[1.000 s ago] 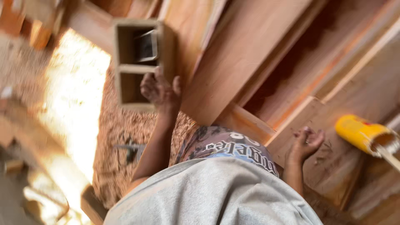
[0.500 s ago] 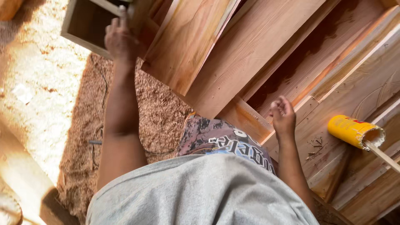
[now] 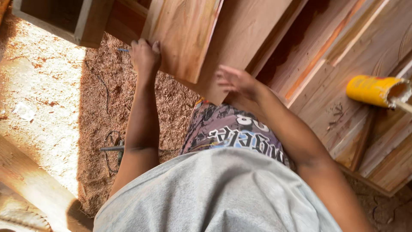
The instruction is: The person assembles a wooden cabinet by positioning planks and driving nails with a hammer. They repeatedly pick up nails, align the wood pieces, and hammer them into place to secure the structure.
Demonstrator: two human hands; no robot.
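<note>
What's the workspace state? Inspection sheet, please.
Surface: sawdust floor, sunlit at left.
Job's things: front plank among leaning planks.
Clutter: open wooden box; yellow tube with a stick in its end.
Hands: left hand grips the front plank's lower left edge; right hand open near the planks' lower ends, contact unclear.
Cables: thin wire and metal rod on the sawdust.
Surroundings: timber beam lower left.

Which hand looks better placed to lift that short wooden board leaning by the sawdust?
Probably the left. The left hand already touches the lower edge of the short board, its fingers curled at the corner. The right hand hovers open in front of the wider plank beside it, gripping nothing.
</note>
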